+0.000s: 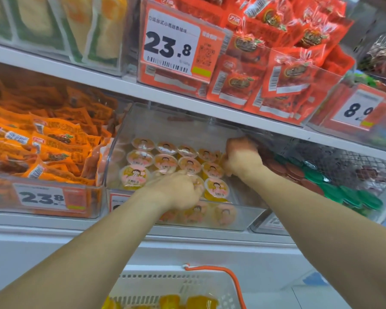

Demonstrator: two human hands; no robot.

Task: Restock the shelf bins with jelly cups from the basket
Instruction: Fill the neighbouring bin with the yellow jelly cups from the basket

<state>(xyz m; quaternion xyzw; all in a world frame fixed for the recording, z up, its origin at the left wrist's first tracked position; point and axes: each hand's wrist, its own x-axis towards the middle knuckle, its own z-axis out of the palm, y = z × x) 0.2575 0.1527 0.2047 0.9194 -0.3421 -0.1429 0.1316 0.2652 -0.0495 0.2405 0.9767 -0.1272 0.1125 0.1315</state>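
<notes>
basket (176, 284), orange packets (45, 148) beside bin (243, 210)

A large orange price tag (175, 42) clipped to the front of the upper shelf's bin of red snack packs reads "23.8" above a barcode, with a QR code to its right; the line of Chinese characters over the number is too blurred to read. On the lower shelf's left bin of orange packs, a tag (45, 198) also reads "23.8". At the right edge, another orange tag (358, 111) shows "8.0".
</notes>
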